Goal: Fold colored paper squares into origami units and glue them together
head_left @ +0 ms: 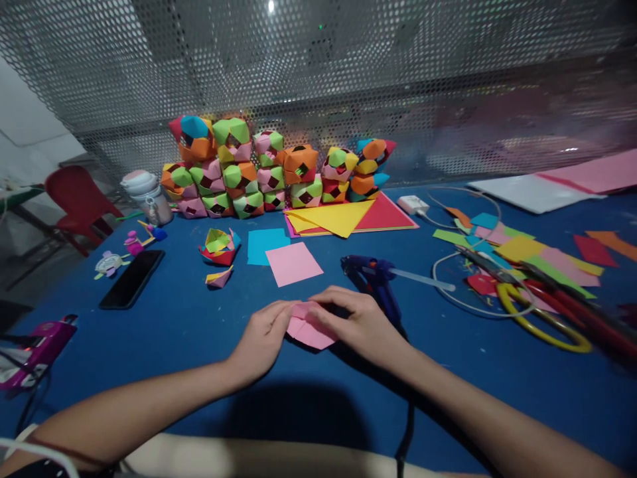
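Observation:
A pink sheet of paper (pixel 313 334), partly folded, is held between both hands just above the blue table. My left hand (pixel 263 338) grips its left edge, thumb and fingers closed on it. From the right, my right hand (pixel 358 322) presses the paper with its thumb, the fingers curled along the far edge. Just beyond lie a flat pink square (pixel 294 263) and a blue square (pixel 269 244) partly under it. To their left sit a multicoloured folded paper piece (pixel 219 247) and a smaller folded piece (pixel 219 277). A blue glue gun (pixel 373 269) rests beyond my right hand.
Stacked folded-paper blocks (pixel 243 178) stand along the back near a perforated metal screen (pixel 318 73). Coloured sheets (pixel 393 216) lie before them. Scissors with yellow handles (pixel 542 325), paper strips (pixel 522 249) and a white cable (pixel 438 282) are at right; a phone (pixel 132 279) lies left.

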A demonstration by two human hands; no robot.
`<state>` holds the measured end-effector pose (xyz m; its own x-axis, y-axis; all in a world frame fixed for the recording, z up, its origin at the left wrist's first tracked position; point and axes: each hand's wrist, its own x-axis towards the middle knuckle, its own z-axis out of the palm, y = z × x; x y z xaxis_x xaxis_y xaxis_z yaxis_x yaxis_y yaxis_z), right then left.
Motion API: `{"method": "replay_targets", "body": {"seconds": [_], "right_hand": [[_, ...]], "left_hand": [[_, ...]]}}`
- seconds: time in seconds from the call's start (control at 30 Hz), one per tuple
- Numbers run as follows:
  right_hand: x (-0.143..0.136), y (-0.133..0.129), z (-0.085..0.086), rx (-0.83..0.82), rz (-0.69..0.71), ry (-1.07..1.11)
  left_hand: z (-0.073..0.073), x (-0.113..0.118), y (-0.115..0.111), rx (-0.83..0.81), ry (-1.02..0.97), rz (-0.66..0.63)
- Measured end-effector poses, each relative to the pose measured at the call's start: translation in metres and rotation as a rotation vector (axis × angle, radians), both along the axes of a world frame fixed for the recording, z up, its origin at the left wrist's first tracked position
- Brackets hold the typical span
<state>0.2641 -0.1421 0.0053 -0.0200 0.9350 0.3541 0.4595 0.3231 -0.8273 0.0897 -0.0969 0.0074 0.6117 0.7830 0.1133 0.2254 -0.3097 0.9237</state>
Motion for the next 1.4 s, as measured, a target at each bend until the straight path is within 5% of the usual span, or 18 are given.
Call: {"method": "replay_targets", "body": {"seconds": [0.27, 0.57, 1.17, 1.4], "right_hand": [[0.001, -0.002, 0.000, 0.037, 0.103, -0.075], [-0.005, 0.001, 0.001, -0.100, -0.159, 0.000], [-0.014, 0.001, -0.010, 0.093, -0.135, 0.026], [-0.016, 0.000, -0.011, 0.150, -0.128, 0.033]], "left_hand": [[0.002, 0.002, 0.000, -0.163, 0.022, 0.035], [-0.007, 0.005, 0.004, -0.291, -0.174, 0.237], [-0.007, 0.007, 0.003, -0.356, -0.175, 0.107], [-0.010, 0.007, 0.005, -0.236, -0.118, 0.093]]}}
